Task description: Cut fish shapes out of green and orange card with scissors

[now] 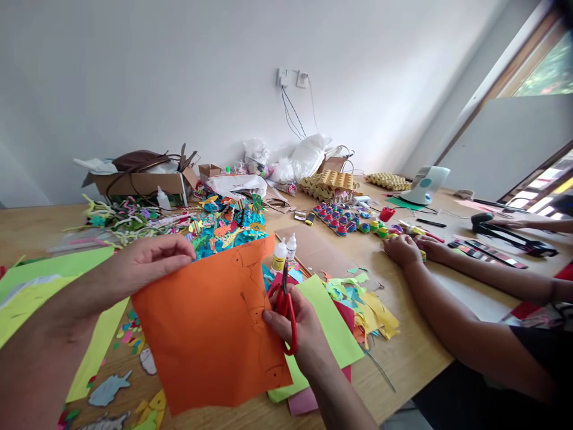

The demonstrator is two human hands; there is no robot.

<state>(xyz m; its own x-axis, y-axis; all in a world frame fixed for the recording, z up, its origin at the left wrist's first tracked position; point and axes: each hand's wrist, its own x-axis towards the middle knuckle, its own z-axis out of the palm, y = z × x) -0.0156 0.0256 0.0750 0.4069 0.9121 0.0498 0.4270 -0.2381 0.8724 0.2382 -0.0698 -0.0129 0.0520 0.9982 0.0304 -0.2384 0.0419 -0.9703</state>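
Note:
A sheet of orange paper [206, 334] is held up in front of me, with fish outlines drawn in dark lines down its right side. My left hand [154, 260] pinches the sheet along its upper left edge. Red-handled scissors [285, 306] sit in my right hand [307, 328], their dark blades pointing up and away from me. The thumb of that hand also presses on the paper's right edge. Below the sheet on the table lie a light blue fish cutout [110, 388] and a yellow fish cutout [154, 412], partly overlapped by other pieces.
Glue bottles [280, 255] stand behind the sheet. Green paper [329, 322] and yellow scraps [376, 313] lie to the right. A co-worker's hands [405, 248] handle painted egg-carton pieces [340, 221]. A cardboard box [143, 185] stands at back left; a stapler [514, 236] lies far right.

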